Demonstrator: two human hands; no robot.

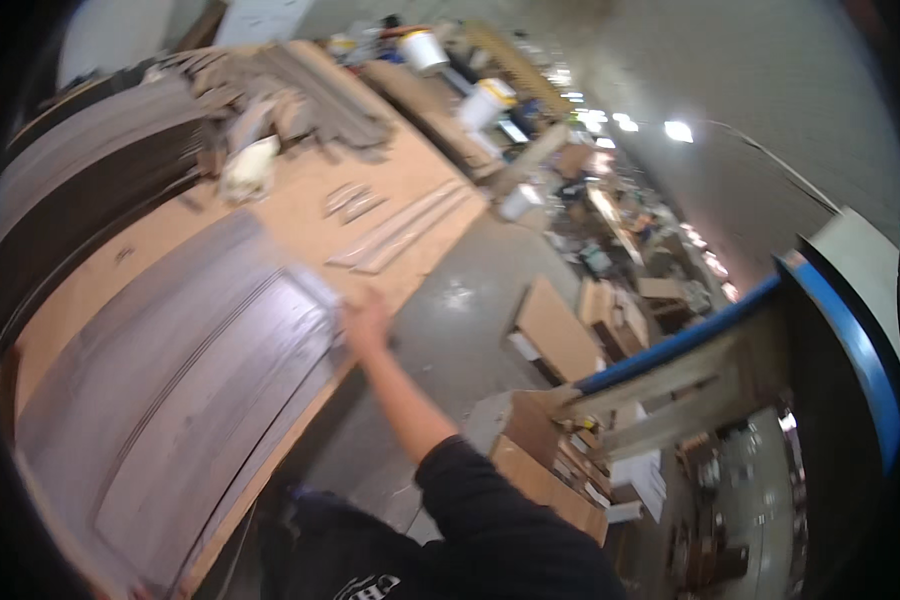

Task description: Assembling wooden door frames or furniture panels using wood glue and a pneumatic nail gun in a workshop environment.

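A large grey wooden panel (pixel 200 390) with a grooved raised centre lies on the tan worktable (pixel 410 190), along its near edge. My right hand (pixel 366 320) grips the panel's far right corner, its fingers somewhat blurred. Only a reddish bit of my left hand (pixel 142 592) shows by the panel's near end at the bottom of the picture; its fingers are mostly cut off. Beyond the panel are thin wrapped strips (pixel 400 235) and a few short pieces (pixel 353 202).
A stack of dark and grey panels (pixel 100 160) stands at the table's left. Grey wood strips (pixel 320 95) and a pale crumpled bag (pixel 250 168) lie at the back. Cardboard boxes (pixel 555 330) sit on the floor at right, near a blue-edged frame (pixel 680 335). White buckets (pixel 485 103) stand behind.
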